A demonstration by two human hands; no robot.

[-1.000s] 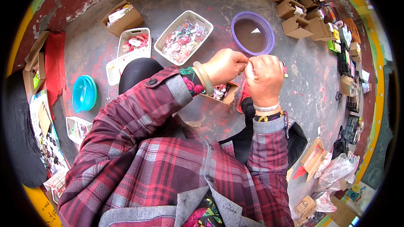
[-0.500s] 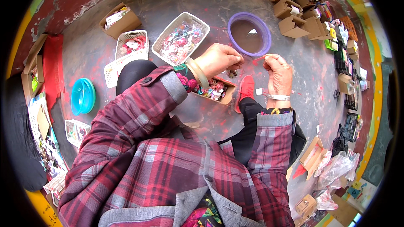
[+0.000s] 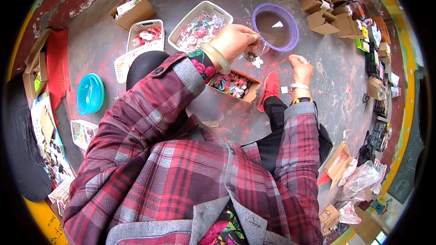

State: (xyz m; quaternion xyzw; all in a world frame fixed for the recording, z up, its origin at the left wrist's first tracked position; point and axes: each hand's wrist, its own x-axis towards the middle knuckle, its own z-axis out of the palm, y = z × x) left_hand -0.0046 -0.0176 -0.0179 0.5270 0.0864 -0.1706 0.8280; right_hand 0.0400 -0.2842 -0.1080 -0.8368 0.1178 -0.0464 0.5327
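My left hand point(image 3: 232, 41) is closed in a pinch, with a beige bangle at its wrist. From its fingertips hangs a thin clear plastic bag point(image 3: 265, 45). A small white piece point(image 3: 257, 62) and something brownish show just below; whether they are inside the bag I cannot tell. To the right and apart from it, my right hand point(image 3: 301, 70) has its fingers curled together; anything in them is hidden. Below the left hand stands a cardboard box point(image 3: 252, 94) of small colourful pieces. A white basket point(image 3: 173, 36) beyond it holds many clear-wrapped pink, white and blue pieces.
A purple basin point(image 3: 294, 36) stands beyond my hands. Two smaller white baskets point(image 3: 122, 66) and an open carton point(image 3: 143, 14) are at the left, with teal basins point(image 3: 91, 94) nearer. Cartons point(image 3: 323, 22) and crates line the right wall. My red shoe point(image 3: 271, 90) is beside the box.
My hands have drawn apart. The thin red strip between their fingertips no longer shows. My right hand has curled and turned, and the clear bag and white piece show more below my left hand.
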